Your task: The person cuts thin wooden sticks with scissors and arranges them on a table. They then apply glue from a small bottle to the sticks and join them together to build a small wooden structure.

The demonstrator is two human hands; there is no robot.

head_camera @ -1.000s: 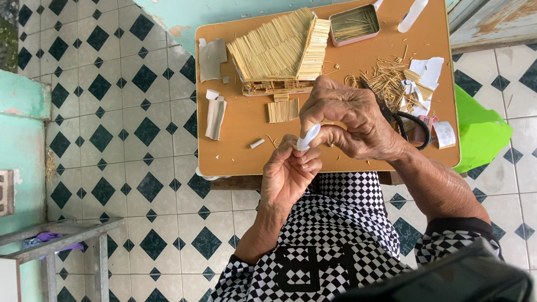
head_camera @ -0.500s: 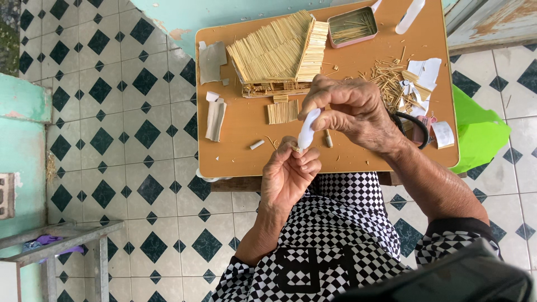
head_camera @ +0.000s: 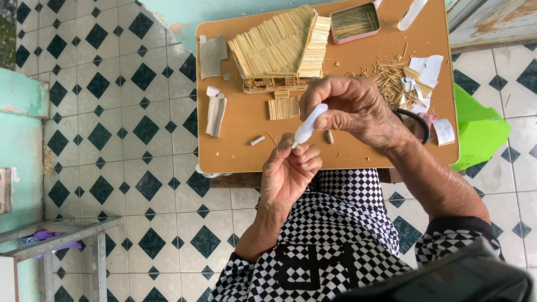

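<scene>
Far left: metal stand [head_camera: 67,235] on the checkered tile floor [head_camera: 112,112], well apart from the work.

Table [head_camera: 235,151], left part: grey card scrap [head_camera: 213,56] and curled strip [head_camera: 215,112] lie near the left edge, out of reach-path, prob. parked as spares. Small white stub [head_camera: 257,140] just ahead of my hands.

My left hand [head_camera: 288,173], at near edge of table: fingers pinched shut on a tiny stick piece [head_camera: 300,147], raised off the surface so the tip can meet it; piece mostly hidden.

Centre: stick-built model house [head_camera: 282,50], with a small stick panel [head_camera: 283,107] just in front.

My right hand [head_camera: 358,114]: fingers wrapped tight round white glue bottle [head_camera: 309,124], nozzle angled down-left, touching or nearly touching the pinched piece; can't tell which.

Right: open tin of sticks [head_camera: 354,22] at far edge, loose stick pile [head_camera: 391,78], paper scraps [head_camera: 428,70]. Crowded there. Open board lies centre-front only.
</scene>
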